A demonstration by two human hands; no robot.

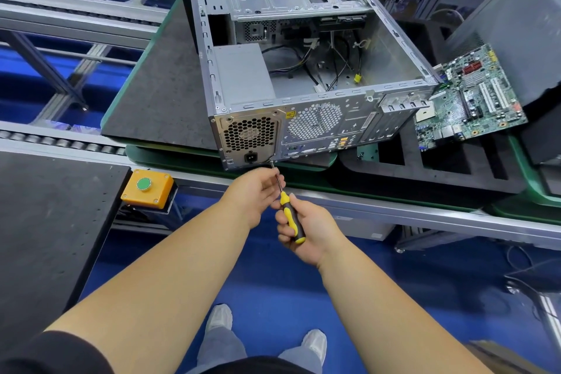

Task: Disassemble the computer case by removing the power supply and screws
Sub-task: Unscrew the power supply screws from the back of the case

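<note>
Computer case (306, 48) lay open-side up on a dark pad (158, 94) at the near edge of the conveyor desk (425, 212), rear panel facing the person. Power supply (243, 76) sat in the case's near-left corner, its vent grille and socket showing at the rear. Right hand (306, 234) gripped the yellow-black screwdriver (290, 215), fingers curled round the handle. Left hand (255, 191) pinched the metal shaft near the tip, which met the rear panel's bottom edge below the socket. Motherboard (470, 100) leaned just right of the case. Orange button box (148, 188) sat left.
</note>
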